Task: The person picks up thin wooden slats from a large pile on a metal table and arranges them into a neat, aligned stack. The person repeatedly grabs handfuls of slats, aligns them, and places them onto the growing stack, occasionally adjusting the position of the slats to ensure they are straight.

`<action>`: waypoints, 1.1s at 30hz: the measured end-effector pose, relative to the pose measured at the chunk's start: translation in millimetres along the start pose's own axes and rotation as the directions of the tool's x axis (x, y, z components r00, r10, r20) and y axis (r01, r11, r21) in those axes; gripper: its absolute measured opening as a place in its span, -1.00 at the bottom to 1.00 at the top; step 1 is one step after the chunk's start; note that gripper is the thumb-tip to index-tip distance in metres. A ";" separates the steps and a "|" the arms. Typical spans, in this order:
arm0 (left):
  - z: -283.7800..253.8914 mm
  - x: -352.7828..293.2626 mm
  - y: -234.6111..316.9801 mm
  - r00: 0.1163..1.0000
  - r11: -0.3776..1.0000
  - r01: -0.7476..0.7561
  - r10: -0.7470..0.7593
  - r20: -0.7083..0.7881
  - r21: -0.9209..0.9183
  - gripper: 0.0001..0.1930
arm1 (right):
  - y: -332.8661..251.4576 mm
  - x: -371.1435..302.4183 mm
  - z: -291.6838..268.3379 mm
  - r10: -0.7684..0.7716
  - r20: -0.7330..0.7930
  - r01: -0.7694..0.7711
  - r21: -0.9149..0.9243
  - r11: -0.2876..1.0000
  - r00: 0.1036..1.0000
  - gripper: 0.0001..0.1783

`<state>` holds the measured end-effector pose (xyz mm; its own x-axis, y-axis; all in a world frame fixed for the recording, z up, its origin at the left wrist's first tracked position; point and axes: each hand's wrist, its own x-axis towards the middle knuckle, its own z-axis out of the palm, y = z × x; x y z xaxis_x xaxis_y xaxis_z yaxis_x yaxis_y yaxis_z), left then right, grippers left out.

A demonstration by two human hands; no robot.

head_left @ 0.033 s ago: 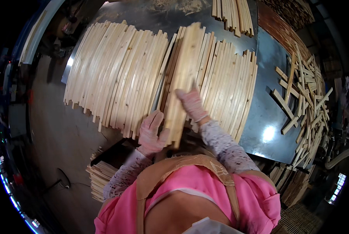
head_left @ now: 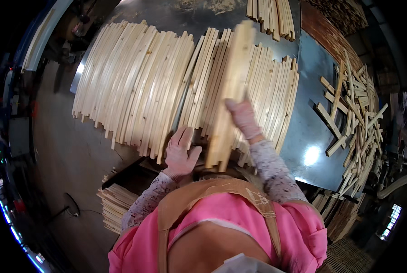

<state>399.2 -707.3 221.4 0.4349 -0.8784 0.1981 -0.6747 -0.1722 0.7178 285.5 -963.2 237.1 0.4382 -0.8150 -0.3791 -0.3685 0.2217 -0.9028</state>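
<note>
Long pale wooden strips (head_left: 130,86) lie side by side in a wide row on a dark metal-topped table. My right hand (head_left: 244,117), in a thin pinkish glove, grips a bundle of wooden strips (head_left: 231,91) near its middle; the bundle is held over the right part of the row and is slightly blurred. My left hand (head_left: 180,152), gloved alike, has its fingers stretched and thumb apart. It holds nothing and is by the near ends of the strips, left of the bundle. A narrow gap splits the row just above it. The fingers under the bundle are hidden.
A smaller group of strips (head_left: 271,18) sits at the table's far side. On the right, a loose heap of short wood pieces (head_left: 358,113) covers the bluish metal tabletop (head_left: 299,154). Stacked strips (head_left: 117,200) are below the table's near edge, beside my left forearm.
My right hand has carried the bundle to the right, uncovering more strips beside the gap. The left hand, earlier close against the bundle's lower end, is now apart from it with the thumb more spread.
</note>
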 end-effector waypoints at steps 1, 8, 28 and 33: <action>17.1 -3.3 0.7 0.998 0.999 0.052 -0.052 0.024 0.018 -0.25 | 1.7 -2.5 -47.2 0.000 -0.065 0.002 0.034 0.999 0.998 -0.15; 79.7 62.5 -35.8 0.938 0.890 0.331 -0.346 -0.008 0.312 -0.06 | 106.4 -13.7 -316.7 -0.024 -0.141 0.055 0.218 0.975 0.990 -0.36; 86.4 156.3 -70.5 0.803 0.784 0.545 -0.590 0.083 0.297 -0.03 | 168.3 25.2 -321.3 -0.156 -0.102 0.040 -0.699 0.714 0.982 -0.20; 66.5 160.6 -100.5 0.693 0.699 0.700 -0.616 0.375 -0.145 -0.11 | 148.2 27.7 -281.0 0.024 -0.111 -0.008 0.140 0.990 0.994 -0.43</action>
<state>497.2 -860.7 136.7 0.4931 -0.6697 -0.5554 -0.0808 -0.6709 0.7372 12.6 -1103.3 149.9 0.3357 -0.8639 -0.3755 -0.2536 0.3010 -0.9193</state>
